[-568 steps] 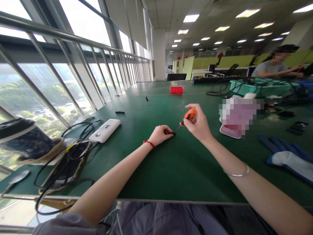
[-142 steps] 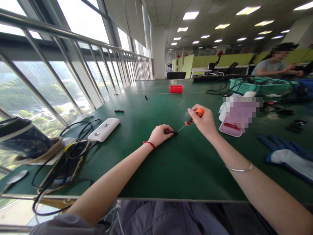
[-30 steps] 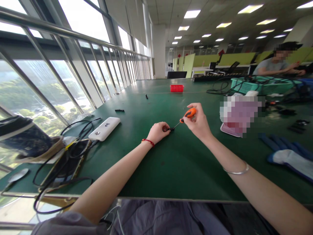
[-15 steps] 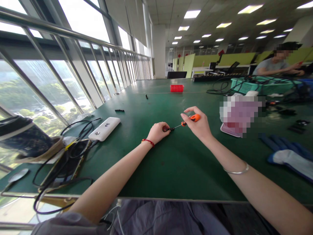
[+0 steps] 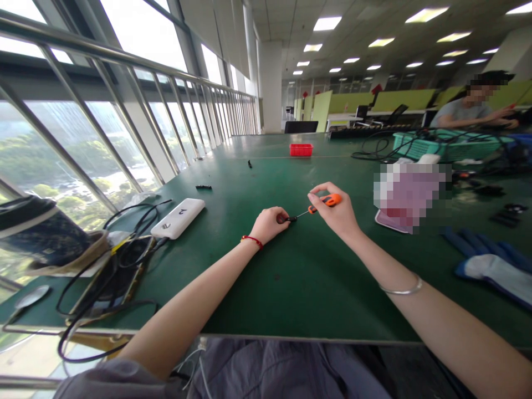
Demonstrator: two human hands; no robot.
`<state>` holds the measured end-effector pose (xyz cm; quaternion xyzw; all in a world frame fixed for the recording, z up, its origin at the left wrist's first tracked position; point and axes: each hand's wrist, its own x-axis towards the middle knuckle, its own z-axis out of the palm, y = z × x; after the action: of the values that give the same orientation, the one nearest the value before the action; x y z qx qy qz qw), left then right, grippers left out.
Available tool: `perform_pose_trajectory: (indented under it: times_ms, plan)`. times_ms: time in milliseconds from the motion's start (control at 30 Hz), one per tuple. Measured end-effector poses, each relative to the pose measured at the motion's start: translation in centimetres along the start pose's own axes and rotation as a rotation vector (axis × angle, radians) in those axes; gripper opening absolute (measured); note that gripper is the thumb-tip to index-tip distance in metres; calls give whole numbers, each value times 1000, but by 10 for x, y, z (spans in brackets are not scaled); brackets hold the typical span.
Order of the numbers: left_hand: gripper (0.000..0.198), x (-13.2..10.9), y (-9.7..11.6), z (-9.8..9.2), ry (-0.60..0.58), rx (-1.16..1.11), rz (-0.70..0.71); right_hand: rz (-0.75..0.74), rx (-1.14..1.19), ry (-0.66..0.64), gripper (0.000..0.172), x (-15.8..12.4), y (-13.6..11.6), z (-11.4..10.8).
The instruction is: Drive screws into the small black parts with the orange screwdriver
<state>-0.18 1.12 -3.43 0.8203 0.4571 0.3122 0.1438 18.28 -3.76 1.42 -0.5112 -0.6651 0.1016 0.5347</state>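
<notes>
A second ago the right hand (image 5: 338, 213) held the orange screwdriver (image 5: 326, 200) tipped up, with the handle high and the fingers wrapped over it. Now the screwdriver leans much lower, nearly flat over the counter (image 5: 291, 288), and the handle sits between the thumb and the first finger while the other fingers have loosened. The handle has also slid a little to the right. A few seconds ago the small black part (image 5: 292, 219) stuck out far from the left hand (image 5: 269, 223). Now only a short bit of it shows past the fingers. The left hand has curled a bit tighter around it.
</notes>
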Motion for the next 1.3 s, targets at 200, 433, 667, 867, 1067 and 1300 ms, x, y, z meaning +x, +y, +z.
perform_pose_trajectory:
  times_ms: [200,433,667,867,1067,1300]
  plan:
    - [12,0,-1,2,4,-1,-10,-52,77,24,48,1,3,1]
    - [11,0,1,0,1,2,-4,-43,-21,75,30,1,2,-2]
    - [12,0,0,0,-6,3,-8,-97,-4,31,45,-1,1,-2]
    - [11,0,0,0,1,-8,0,-68,-22,-7,14,-3,-5,-2]
    - [10,0,-3,1,5,9,26,-120,94,30,23,-3,-5,-2]
    - [9,0,-3,1,7,7,35,-158,168,-23,22,-6,-6,2]
